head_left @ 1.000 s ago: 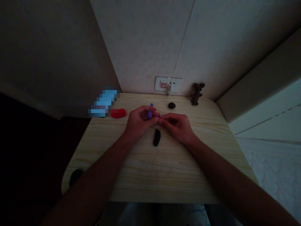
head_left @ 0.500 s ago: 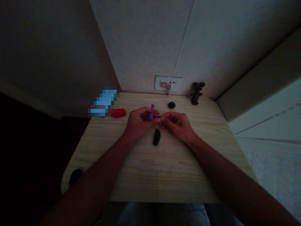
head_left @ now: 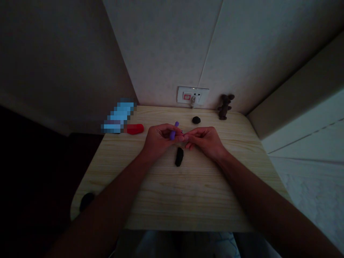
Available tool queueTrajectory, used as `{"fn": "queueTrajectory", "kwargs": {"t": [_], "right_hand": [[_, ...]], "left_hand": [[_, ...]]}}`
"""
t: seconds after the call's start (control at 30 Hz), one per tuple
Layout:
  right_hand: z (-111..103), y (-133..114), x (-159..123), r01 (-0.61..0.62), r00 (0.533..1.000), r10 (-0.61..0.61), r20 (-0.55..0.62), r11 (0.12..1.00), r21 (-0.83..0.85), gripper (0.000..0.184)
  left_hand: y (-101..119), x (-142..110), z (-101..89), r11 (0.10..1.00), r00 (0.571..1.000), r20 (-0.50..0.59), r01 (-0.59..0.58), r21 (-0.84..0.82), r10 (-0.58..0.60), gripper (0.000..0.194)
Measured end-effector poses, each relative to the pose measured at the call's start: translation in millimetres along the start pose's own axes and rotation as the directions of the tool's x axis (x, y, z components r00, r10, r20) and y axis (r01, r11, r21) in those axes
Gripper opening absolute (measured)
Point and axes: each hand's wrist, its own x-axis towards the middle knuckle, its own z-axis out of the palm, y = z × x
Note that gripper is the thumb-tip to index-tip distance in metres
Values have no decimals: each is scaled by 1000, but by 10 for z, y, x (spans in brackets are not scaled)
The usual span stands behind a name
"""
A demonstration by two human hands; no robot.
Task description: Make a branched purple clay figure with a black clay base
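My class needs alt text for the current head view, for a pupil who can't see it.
The left hand holds a purple piece over a wooden table, meeting the right hand at the fingertips. A black lump lies just below them in view; a red piece is to the left, another black lump and a brown figure toward the wall.

A dimly lit, mottled wall (head_left: 161,53), fitted with a socket plate (head_left: 198,97), is located at 12 o'clock behind the wood-grain tabletop (head_left: 182,200). An off-white panel (head_left: 301,100) is positioned at 3 o'clock.
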Motion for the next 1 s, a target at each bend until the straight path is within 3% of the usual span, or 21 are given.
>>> {"fn": "queueTrajectory", "kwargs": {"t": [0.4, 0.8, 1.0], "right_hand": [[7, -44, -6, 43, 997, -42, 58, 999, -16, 23], [4, 14, 8, 80, 997, -80, 12, 996, 33, 28], [22, -3, 8, 70, 997, -70, 14, 997, 43, 31]], "left_hand": [[13, 2, 27, 999, 999, -29, 24, -32, -25, 27], [2, 4, 27, 990, 999, 12, 49, -135, -48, 37], [-3, -8, 26, 999, 1000, -6, 30, -43, -30, 33]]}}
